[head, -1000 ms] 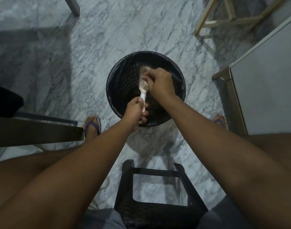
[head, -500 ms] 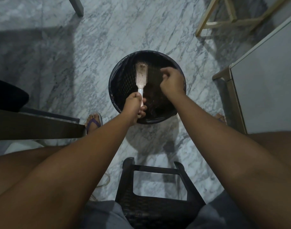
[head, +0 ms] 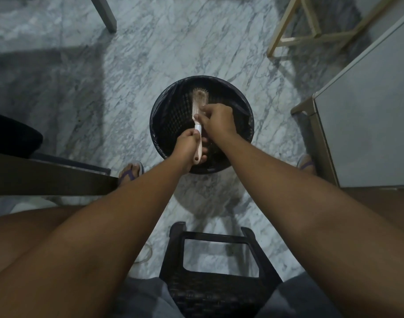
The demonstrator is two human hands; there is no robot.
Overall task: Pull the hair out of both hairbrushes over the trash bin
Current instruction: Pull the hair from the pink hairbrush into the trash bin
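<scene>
A pale pink and white hairbrush (head: 198, 104) is held bristles-up over the round black trash bin (head: 162, 115), which has a dark liner. Brownish hair is matted in its bristles. My left hand (head: 189, 146) grips the brush handle near its end. My right hand (head: 217, 120) is over the lower part of the brush head, fingertips pinched at the bristles. I cannot tell whether hair is between the fingers. Only one hairbrush is in view.
A black plastic stool (head: 217, 271) stands between my knees, near the bin. A dark tabletop edge (head: 49, 177) runs in from the left, a white cabinet (head: 368, 125) stands to the right, and a wooden frame (head: 311, 35) is at the top right. My sandalled feet (head: 131, 172) flank the bin on the marble floor.
My right hand went from the brush head out to the right over the bin, then came back onto the lower bristles. The left hand kept its hold on the handle.
</scene>
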